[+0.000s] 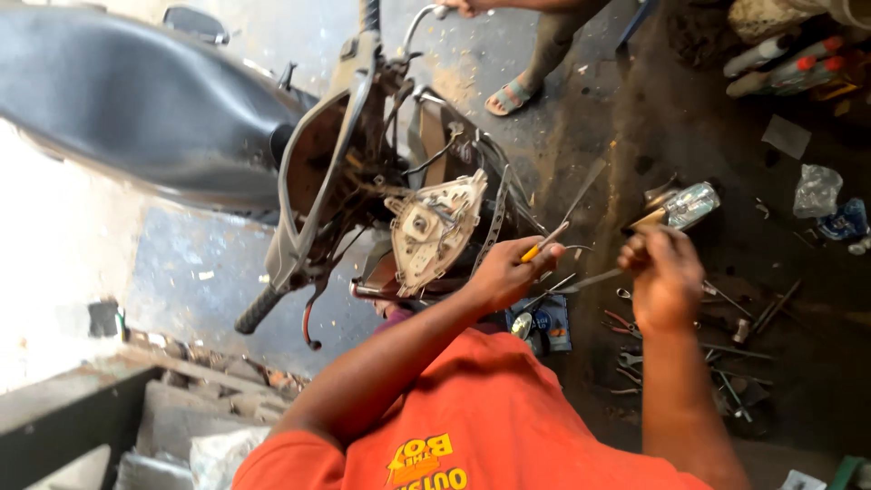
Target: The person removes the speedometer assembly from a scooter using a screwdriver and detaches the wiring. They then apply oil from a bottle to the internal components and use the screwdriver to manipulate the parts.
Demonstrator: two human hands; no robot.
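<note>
My left hand (504,272) is shut on a yellow-handled screwdriver (542,245), whose blade points up and to the right. My right hand (662,272) is closed around a thin metal rod or cable (590,281) that runs left towards my left hand. Both hands hover just right of a stripped scooter's front end, where the white back of the instrument cluster (434,227) sits exposed among loose wires. My orange shirt fills the bottom of the view.
The scooter's black seat (118,100) and handlebar grip (259,308) lie to the left. Another person's sandalled foot (511,95) and hand (467,7) are at the top. Several hand tools (726,349) litter the dark floor; a clear lamp part (691,204) and bottles (780,63) lie at right.
</note>
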